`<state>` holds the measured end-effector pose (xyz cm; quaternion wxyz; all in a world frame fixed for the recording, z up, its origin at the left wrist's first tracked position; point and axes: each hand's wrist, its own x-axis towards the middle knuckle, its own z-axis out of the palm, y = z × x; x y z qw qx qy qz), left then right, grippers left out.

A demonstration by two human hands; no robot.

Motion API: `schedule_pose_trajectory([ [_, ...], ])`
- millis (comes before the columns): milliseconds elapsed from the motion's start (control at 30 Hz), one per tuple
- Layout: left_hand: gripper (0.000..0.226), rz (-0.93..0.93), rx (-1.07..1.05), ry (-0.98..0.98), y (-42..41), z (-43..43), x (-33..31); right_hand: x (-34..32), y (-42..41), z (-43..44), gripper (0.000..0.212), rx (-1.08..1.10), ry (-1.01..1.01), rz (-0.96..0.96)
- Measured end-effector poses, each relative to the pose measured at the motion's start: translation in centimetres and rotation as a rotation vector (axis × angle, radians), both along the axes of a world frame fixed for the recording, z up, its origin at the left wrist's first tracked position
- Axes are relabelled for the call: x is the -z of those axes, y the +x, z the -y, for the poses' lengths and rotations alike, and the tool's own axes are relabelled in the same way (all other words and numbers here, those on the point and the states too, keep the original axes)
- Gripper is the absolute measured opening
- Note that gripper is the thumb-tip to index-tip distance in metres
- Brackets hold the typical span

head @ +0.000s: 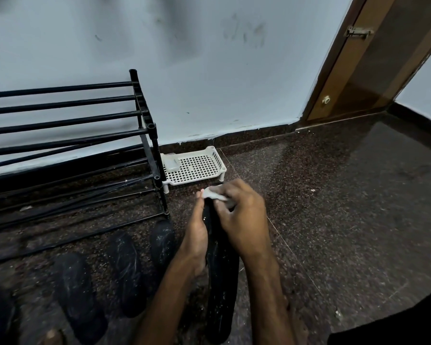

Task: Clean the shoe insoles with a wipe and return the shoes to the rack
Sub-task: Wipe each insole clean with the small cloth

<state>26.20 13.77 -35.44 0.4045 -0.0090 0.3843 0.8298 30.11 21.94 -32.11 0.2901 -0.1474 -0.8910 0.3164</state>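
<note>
Left hand grips insole by its left edge. Right hand, fingers pinched on wipe, presses it on the far end. Insole is right of rack. Best: brace firmly, stroke lengthwise. Long axis runs away from person, far end toward wall.

white basket tray (perforated) by wall | wooden door
</note>
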Motion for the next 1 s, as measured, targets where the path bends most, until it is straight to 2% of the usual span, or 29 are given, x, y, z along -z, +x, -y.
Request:
schedule_pose_trajectory([
  [100,0.071,0.024,-0.015,0.016,-0.5,0.4,0.0,0.3,0.4,-0.6,0.022,-0.101,-0.011,0.089],
  [167,0.074,0.025,0.010,-0.030,-0.6,0.5,0.4,0.6,0.8,-1.2,0.024,-0.002,-0.041,0.106],
  [267,0.066,0.025,0.002,-0.045,-0.3,0.3,1.0,0.1,0.3,-1.0,0.022,0.112,-0.039,0.069],
  [400,0.066,0.017,-0.037,0.006,-0.6,0.4,1.3,-0.2,-0.2,0.3,0.024,-0.129,-0.094,0.090],
  [433,0.066,0.027,-0.026,0.018,-0.7,0.5,1.2,-0.1,0.1,0.1,0.025,-0.133,-0.111,0.110],
  [600,0.064,0.020,0.037,-0.006,-0.4,0.1,1.0,-0.3,0.6,-1.3,0.021,0.178,-0.073,0.061],
  [700,0.064,0.005,0.027,0.011,-0.4,-0.1,1.0,-0.9,0.0,-0.3,0.020,0.083,-0.099,0.032],
  [800,0.069,0.023,0.043,0.046,-1.0,0.4,1.0,-0.6,0.4,-0.3,0.019,-0.031,-0.152,0.094],
  [933,0.066,-0.006,0.094,0.033,-0.7,0.2,0.6,-0.3,0.9,-1.1,0.017,0.188,-0.081,0.063],
  [1000,0.063,-0.005,0.096,0.039,-0.4,0.0,0.4,-1.0,0.5,-0.7,0.016,0.192,-0.064,0.012],
])
